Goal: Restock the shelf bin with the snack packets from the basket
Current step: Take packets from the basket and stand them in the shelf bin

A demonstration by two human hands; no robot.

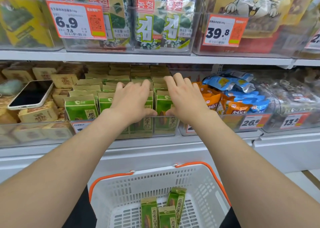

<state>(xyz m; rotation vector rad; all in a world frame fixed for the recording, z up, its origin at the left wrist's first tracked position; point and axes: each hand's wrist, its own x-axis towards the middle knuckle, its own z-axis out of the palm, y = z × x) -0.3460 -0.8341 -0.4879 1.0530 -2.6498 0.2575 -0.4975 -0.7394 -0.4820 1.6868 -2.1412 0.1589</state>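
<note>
Pressing left hand (131, 99) and right hand (183, 97) flat, gripping nothing, to square packets (81, 106) in the bin (152, 135). Makes room for three more from the basket (138, 189), I guess.

- The shelf bin (119, 136) stood on the lower shelf, with sunflower seed packets (81, 106) in upright rows inside it.
- The left hand (132, 101) and right hand (185, 99) lay side by side on the front packets.
- A phone (31, 95) lay on packets in the bin to the left.
- Snack bags (237, 96) filled the bin to the right.
- Seaweed packs (155, 25) stood on the shelf above.
- The basket (204, 193) sat below, before the shelf, with three packets (149, 212) in it.
</note>
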